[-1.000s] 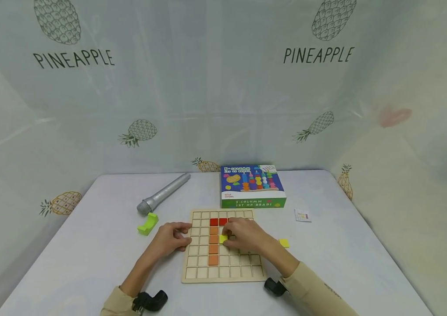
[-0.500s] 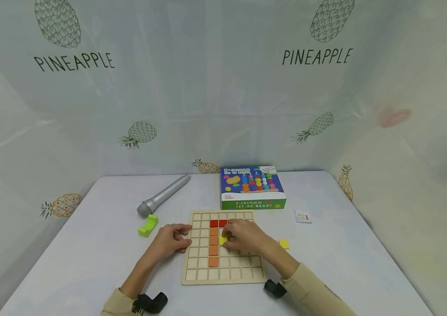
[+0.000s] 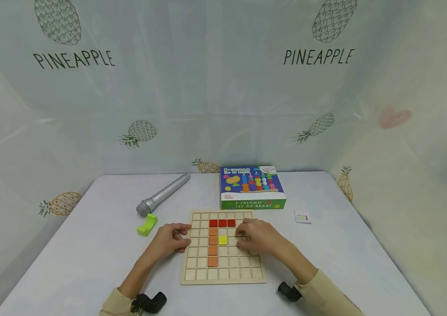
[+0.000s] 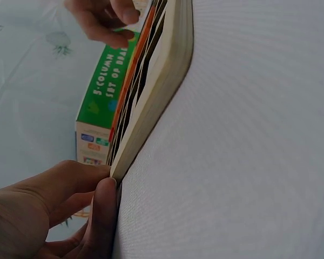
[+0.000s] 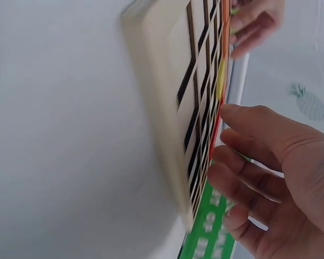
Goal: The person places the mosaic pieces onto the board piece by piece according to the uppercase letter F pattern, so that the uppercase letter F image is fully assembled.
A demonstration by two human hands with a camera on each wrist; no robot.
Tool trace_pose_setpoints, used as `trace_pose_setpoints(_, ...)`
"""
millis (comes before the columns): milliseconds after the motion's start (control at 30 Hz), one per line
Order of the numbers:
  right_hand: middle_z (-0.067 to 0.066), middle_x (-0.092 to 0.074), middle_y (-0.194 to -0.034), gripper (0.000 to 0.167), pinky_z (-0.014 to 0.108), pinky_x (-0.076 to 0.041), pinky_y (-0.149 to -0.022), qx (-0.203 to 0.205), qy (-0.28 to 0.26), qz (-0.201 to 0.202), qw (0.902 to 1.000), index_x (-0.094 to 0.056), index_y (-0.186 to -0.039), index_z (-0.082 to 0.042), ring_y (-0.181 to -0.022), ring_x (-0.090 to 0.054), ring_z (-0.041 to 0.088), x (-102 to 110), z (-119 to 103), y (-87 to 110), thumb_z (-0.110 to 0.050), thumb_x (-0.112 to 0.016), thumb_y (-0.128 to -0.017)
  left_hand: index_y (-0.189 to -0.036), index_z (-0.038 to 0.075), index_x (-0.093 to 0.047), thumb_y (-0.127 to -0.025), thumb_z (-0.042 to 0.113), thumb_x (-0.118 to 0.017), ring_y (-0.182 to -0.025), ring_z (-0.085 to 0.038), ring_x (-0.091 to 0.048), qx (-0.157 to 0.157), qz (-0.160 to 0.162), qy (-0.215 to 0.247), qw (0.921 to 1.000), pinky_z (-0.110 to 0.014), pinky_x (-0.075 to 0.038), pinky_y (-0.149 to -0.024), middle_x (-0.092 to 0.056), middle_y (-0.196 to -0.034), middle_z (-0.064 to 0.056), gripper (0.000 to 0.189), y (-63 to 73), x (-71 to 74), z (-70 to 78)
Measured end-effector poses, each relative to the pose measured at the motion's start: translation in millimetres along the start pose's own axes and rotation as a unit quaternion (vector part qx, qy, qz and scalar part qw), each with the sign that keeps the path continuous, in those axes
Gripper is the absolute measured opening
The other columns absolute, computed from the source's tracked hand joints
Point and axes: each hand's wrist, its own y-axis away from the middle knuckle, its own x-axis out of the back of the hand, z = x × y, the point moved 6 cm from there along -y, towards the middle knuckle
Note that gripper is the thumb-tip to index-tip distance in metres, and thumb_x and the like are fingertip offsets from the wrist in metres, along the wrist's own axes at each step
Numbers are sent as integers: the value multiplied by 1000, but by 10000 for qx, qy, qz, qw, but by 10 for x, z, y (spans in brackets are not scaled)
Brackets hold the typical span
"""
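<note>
A wooden grid board (image 3: 202,274) lies on the table. Set in its cells are three red tiles (image 3: 222,223) in a row, a column of orange tiles (image 3: 213,251) and one yellow tile (image 3: 223,240). At the board's left edge my left hand (image 3: 169,240) holds it with thumb and index finger, as the left wrist view also shows. My right hand (image 3: 260,237) hovers over the board's right half, just right of the yellow tile. In the right wrist view its fingers (image 5: 248,116) are loosely bent and apart, with nothing between them.
Behind the board stands a bead-set box (image 3: 252,186). A silver microphone (image 3: 164,195) and a bright green curved block (image 3: 147,224) lie to the left. A small printed card (image 3: 302,217) is on the right. A pineapple-print curtain (image 3: 207,96) encloses the table.
My right hand has let go of the yellow tile and moved right, uncovering it and the third red tile. The forearm now covers the spot where a loose yellow tile lay. My left hand stays put.
</note>
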Motion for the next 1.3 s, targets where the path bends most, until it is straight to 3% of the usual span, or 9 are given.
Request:
trace_pose_setpoints(267, -5, -68, -92, 24, 16, -41, -56, -273, -69, 181, 9994, -75, -101, -16, -67, -47, 4, 130, 332, 290, -27, -80, -80, -123, -5, -64, -81, 4, -75, -61, -17, -68, -22, 22, -84, 10000, -24, -60, -54, -66, -103, -19, 44, 3, 15, 2)
trace_pose_setpoints(600, -4, -67, -90, 29, 14, -39, -54, -401, 108, 383, 9984, -75, -101, -12, -63, -42, -1, 214, 688, 590, -25, -82, -77, -123, -5, -64, -81, 3, -75, -61, -16, -68, -2, 12, -8, 10000, -24, -60, -54, -65, -102, -19, 44, 15, 11, -7)
trace_pose_setpoints(933, -8, -65, -88, 26, 15, -38, -55, -775, 126, 215, 9967, -76, -99, -15, -66, -44, 1, 240, 855, 747, -27, -83, -77, -124, -5, -63, -81, 3, -75, -63, -17, -69, 8, -42, 106, 9999, -25, -61, -55, -65, -104, -20, 45, 5, -9, -22)
trace_pose_setpoints(1300, -10, -63, -86, 23, 15, -39, -53, -861, -11, 90, 9962, -77, -96, -17, -64, -44, 0, 252, 965, 873, -24, -84, -76, -123, -4, -64, -81, 3, -75, -62, -17, -69, 33, 5, -39, 10000, -24, -60, -55, -66, -101, -18, 44, -8, -1, -8)
